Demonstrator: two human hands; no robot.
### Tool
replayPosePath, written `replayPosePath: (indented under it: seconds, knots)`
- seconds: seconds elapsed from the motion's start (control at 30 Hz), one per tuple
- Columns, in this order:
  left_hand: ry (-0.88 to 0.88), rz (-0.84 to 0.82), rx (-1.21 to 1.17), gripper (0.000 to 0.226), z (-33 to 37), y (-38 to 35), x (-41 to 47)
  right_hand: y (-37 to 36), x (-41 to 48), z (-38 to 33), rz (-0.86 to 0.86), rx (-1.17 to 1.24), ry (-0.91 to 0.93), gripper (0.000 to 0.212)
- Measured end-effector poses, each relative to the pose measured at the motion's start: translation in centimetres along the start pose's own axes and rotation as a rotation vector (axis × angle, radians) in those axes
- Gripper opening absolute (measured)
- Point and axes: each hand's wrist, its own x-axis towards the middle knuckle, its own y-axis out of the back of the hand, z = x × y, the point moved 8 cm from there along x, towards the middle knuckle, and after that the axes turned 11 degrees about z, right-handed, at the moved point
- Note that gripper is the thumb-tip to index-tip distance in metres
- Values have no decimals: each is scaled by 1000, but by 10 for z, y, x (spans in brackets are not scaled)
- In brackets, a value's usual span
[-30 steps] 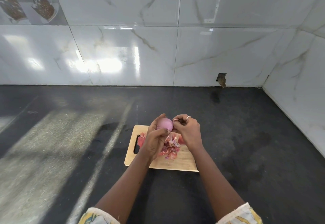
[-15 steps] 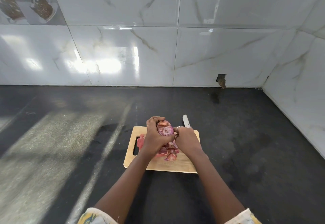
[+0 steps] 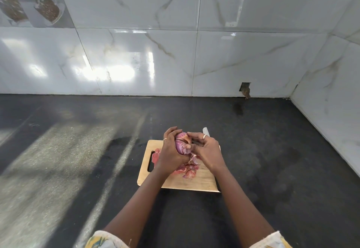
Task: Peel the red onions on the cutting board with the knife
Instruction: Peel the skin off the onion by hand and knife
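Observation:
A red onion point(image 3: 181, 145) with streaky purple skin is held above the wooden cutting board point(image 3: 196, 183). My left hand point(image 3: 171, 150) cups it from the left. My right hand point(image 3: 206, 149) is at its right side with thumb and fingertips on the skin, and it also holds the knife point(image 3: 206, 131), whose pale blade tip sticks out beyond the fingers. A pile of pink onion peels point(image 3: 187, 170) lies on the board under my hands. The knife's handle is hidden in my right hand.
The board lies on a dark stone counter point(image 3: 272, 160). White marble tiles form the wall point(image 3: 175, 62) behind and the side wall on the right. A small hole point(image 3: 245, 88) shows in the back wall near the corner.
The onion has been turned in my hands: a second ago a smooth pink side showed, now streaky purple skin faces up. My right hand's fingers have shifted onto the skin.

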Motion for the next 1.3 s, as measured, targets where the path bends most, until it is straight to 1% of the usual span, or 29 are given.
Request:
replayPosePath:
  seconds: [0.07,0.17,0.27,0.33,0.43,0.47,0.5,0.53,0.57,0.6,0.63,0.67,0.7,0.73,0.8,0.83,0.9,0.97,1.03,1.1,1.2,1.3]
  knots:
    - [57,9,-52,79,-3,0,-1,2,-1,-2,81,-63,70,30]
    - [129,-16,-150,76,-6,-2,-3,8,-9,-18,226,-238,237,23]
    - [187,-30,-258,73,-5,-3,-4,-2,-14,-30,249,-446,403,22]
    - [197,-37,-285,74,-3,-5,-5,-8,-14,-28,253,-516,422,24]
    - [221,-92,-288,77,-5,-9,-7,-9,-13,-23,276,-541,411,24]
    - [261,-131,-320,78,-7,-11,-9,-9,-14,-21,278,-544,401,24]
    - [328,-182,-402,78,-8,-15,-12,-8,-14,-19,284,-540,388,25]
    - [418,-226,-544,76,-8,-18,-15,-6,-14,-17,293,-529,372,24]
    - [527,-259,-725,69,-6,-22,-18,-3,-14,-16,304,-510,359,23]
    - [627,-281,-909,57,-2,-24,-20,-1,-15,-16,315,-487,356,22]
    - [703,-294,-1027,43,3,-25,-21,0,-15,-16,322,-464,355,20]
    - [757,-312,-1068,33,5,-26,-21,1,-16,-15,320,-449,356,18]
    - [810,-328,-1071,32,4,-29,-21,0,-16,-15,311,-444,361,18]
    - [863,-336,-1048,37,1,-31,-23,0,-15,-15,292,-445,367,19]
    - [939,-328,-1028,40,-5,-33,-25,1,-11,-16,235,-427,333,22]
    - [947,-322,-1015,40,-8,-34,-26,4,-9,-15,215,-420,298,23]
    - [943,-282,-983,38,-14,-33,-25,18,-4,-11,255,-481,232,22]
    - [948,-199,-1016,36,-19,-32,-23,37,0,2,306,-679,113,22]
    - [954,-138,-1078,43,-23,-32,-21,51,-1,20,256,-919,-69,26]
    - [973,-103,-1100,54,-28,-33,-21,56,-7,31,185,-996,-193,32]
    - [1010,-76,-1114,58,-31,-38,-24,55,-11,34,146,-1025,-210,32]
    - [1027,-64,-1183,49,-28,-38,-29,53,-12,36,125,-1029,-227,29]
